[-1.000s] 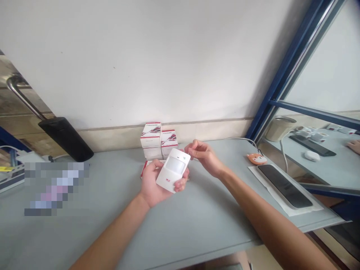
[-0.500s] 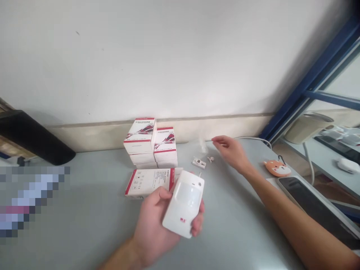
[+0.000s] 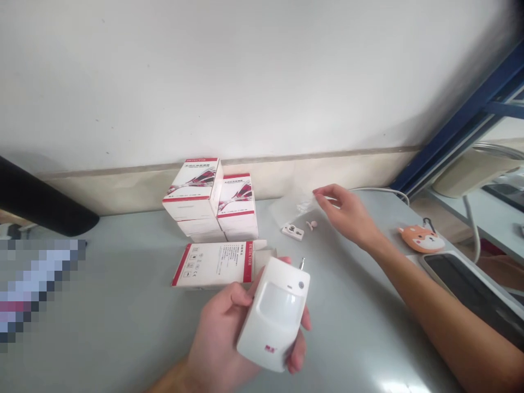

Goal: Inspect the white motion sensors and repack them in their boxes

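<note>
My left hand (image 3: 216, 335) is shut around a white plastic motion detector (image 3: 274, 314), which has a round lens window and a short metal pin on top. Its front faces me, with the fingers behind it. My right hand (image 3: 347, 213) is at the far side of the table, its fingertips at the edge of a clear plastic bag (image 3: 292, 207). Just below the bag lie a small white bracket (image 3: 292, 232) and a tiny white part (image 3: 311, 224).
Several white and red boxes (image 3: 204, 191) stand stacked against the wall, and an open box (image 3: 210, 265) lies flat before them on the grey table (image 3: 360, 327). To the right are an orange fox-shaped case (image 3: 421, 239), a phone (image 3: 470, 292) and a cable (image 3: 380, 190).
The view has swung left and tilted. My left hand has raised the detector slightly and turned it, showing the metal pin. The plastic bag now shows sharply, lying beside my right fingertips.
</note>
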Available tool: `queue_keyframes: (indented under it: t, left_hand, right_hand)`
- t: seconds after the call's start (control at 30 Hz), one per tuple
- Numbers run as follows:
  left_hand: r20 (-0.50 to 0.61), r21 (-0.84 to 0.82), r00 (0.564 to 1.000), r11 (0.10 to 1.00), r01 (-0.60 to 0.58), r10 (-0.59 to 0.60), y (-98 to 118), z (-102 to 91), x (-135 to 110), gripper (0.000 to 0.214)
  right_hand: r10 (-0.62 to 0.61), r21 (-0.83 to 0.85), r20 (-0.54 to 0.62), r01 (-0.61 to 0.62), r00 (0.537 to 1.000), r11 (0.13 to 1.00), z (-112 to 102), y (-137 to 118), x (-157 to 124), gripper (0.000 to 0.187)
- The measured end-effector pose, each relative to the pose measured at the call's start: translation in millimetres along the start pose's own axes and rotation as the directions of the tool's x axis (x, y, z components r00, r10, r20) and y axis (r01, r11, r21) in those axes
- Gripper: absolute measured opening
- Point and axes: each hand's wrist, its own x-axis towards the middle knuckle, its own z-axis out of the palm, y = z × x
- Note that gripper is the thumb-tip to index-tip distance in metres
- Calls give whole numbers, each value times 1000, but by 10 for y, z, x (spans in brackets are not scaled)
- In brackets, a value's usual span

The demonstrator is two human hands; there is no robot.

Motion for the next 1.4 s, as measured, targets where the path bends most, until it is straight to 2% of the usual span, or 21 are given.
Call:
queue_keyframes:
  t: [0.07,0.2,0.33,0.43,0.57,0.73,0.83,1.03,1.27,1.4]
  left_hand:
    - [3,-2,1000,1000,-10,10,-7,31,-2,57]
    - [6,-11,1000,999,-30,30,-2,67,-6,55]
    - [17,13,999,1000,-28,27,26,84,-12,53]
    - [27,40,999,999,-29,28,51,85,-16,48]
    - [20,62,998,997,-54,53,88,91,-34,48]
    - [-26,125,995,988,-91,95,135,119,-68,50]
    - [-19,150,993,982,-112,116,153,130,-79,50]
    - [5,150,994,983,-104,105,201,129,-89,54]
    - [20,180,993,976,-121,120,239,154,-117,62]
    - [33,204,992,971,-127,123,241,162,-118,68]
  right_hand:
    - [18,7,-11,-18,1000,1000,-14,31,13,17]
    - [26,-98,-28,-28,999,995,52,105,6,18]
    - [-60,-181,69,71,996,981,98,124,-4,16]
    - [-45,-184,82,59,996,981,83,97,-6,11]
    - [32,-48,-12,-33,999,998,26,13,-20,17]
    - [-43,140,-24,45,999,989,-19,-159,-86,35]
    - [-109,177,-38,114,993,978,-12,-254,-149,32]
    - [-249,150,-99,262,963,953,-30,-375,-229,23]
    - [-212,337,-51,217,976,916,-17,-435,-283,21]
    - [-195,377,-29,192,980,906,-3,-497,-333,20]
